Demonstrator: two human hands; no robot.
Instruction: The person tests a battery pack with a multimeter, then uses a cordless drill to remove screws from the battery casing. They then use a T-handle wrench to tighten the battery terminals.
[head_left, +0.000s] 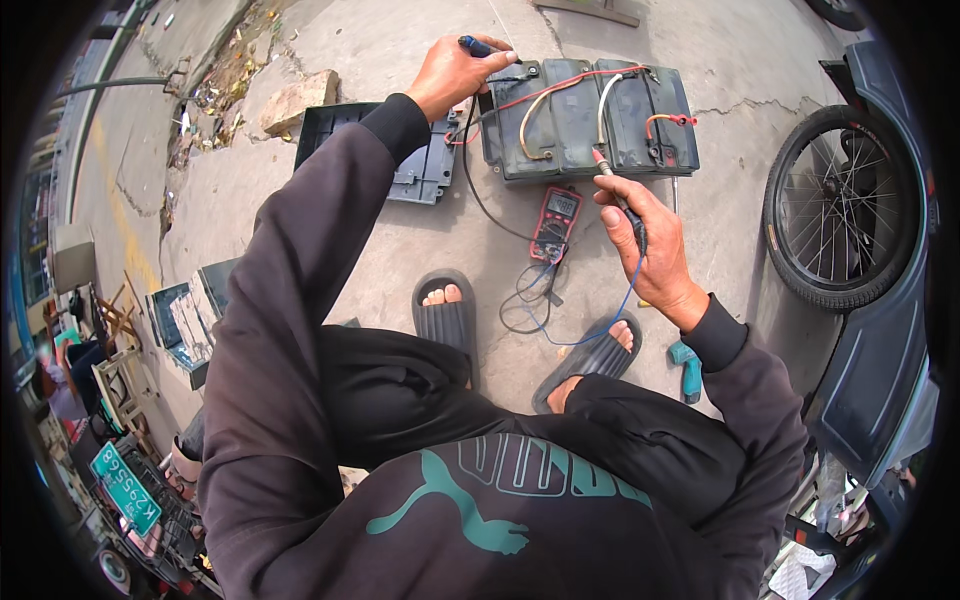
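A row of dark batteries [570, 123], joined by red, white and tan wires, sits on the concrete in front of me. My left hand [458, 72] pinches a dark blue test probe [479, 46] by the left battery's far terminal; whether its tip touches is too small to tell. Between the fingers of my right hand [650, 238] is a test probe with a red tip [601, 160], pointed at a near-side terminal around the middle of the row. Leads run to a red and black multimeter [556, 222] on the ground, its display lit.
Left of the batteries lies a dark plastic battery case [425, 182], with a broken stone block [300, 102] beyond it. A teal power tool [686, 372] rests by my right foot. To the right are a spoked wheel [838, 200] and a dark vehicle panel [870, 375].
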